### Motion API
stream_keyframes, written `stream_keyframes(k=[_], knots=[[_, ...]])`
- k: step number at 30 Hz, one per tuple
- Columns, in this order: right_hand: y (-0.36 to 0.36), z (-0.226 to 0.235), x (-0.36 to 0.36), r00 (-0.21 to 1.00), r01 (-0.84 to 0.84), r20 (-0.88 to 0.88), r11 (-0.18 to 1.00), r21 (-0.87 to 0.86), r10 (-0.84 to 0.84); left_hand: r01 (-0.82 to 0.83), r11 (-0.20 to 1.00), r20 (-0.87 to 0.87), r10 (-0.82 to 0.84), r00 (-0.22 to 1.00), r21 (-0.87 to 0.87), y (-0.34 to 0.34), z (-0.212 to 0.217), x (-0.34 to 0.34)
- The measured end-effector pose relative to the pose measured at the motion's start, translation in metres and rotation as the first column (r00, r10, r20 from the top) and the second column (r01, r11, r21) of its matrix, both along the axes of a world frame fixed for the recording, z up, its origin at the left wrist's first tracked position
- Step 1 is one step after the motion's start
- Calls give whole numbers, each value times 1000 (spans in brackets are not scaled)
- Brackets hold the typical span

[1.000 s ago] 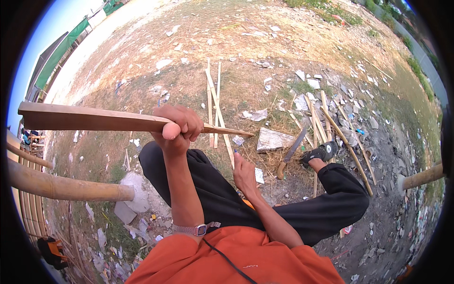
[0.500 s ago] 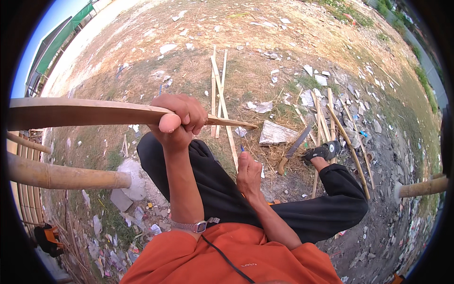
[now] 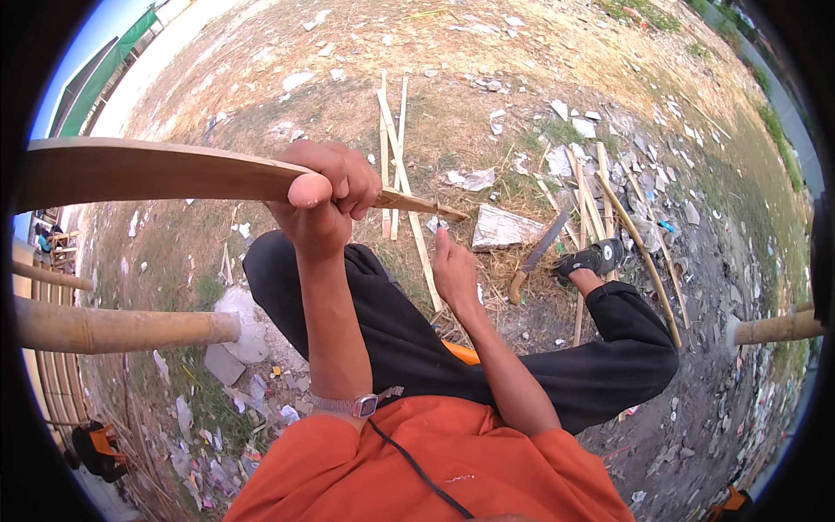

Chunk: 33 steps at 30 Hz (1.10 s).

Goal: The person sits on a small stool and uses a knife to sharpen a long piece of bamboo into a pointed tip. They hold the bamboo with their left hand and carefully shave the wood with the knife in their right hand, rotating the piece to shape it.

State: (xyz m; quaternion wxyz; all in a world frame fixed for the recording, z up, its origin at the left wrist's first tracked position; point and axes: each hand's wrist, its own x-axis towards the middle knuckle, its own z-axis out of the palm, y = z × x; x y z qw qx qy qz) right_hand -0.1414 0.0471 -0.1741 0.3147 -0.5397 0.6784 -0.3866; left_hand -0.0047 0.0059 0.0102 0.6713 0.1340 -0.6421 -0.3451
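Hands: left (image 3: pixel 326 196) hides part of bamboo slat (image 3: pixel 165 172).

Smooth, matt split bamboo slat (image 3: pixel 174 172), pale wooden strips (image 3: pixel 396 148) on dry, rough straw-strewn ground (image 3: pixel 487 52), dull metal blade of a wooden-handled machete (image 3: pixel 537 257), matt orange cloth shirt (image 3: pixel 435 470), black cloth trousers (image 3: pixel 409 339), shiny metal wristwatch (image 3: pixel 358 404)

Dry, littered ground (image 3: pixel 487 52) carries split bamboo strips (image 3: pixel 396 148) in the middle, a machete (image 3: pixel 535 257) right of them, paper scraps (image 3: pixel 500 228) between
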Motion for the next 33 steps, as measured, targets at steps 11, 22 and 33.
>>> stream_keyframes(k=[11,22,33], knots=[[-30,-8,-35,990,105,73,979,173,-119,297,949,-75,-290,954,107,-45,30,-51],[-34,-13,-45,986,83,129,986,147,-102,160,985,155,-168,974,59,-61,34,-53],[-25,65,-17,990,66,138,978,-197,-39,288,953,162,-300,940,91,-72,29,-34]])
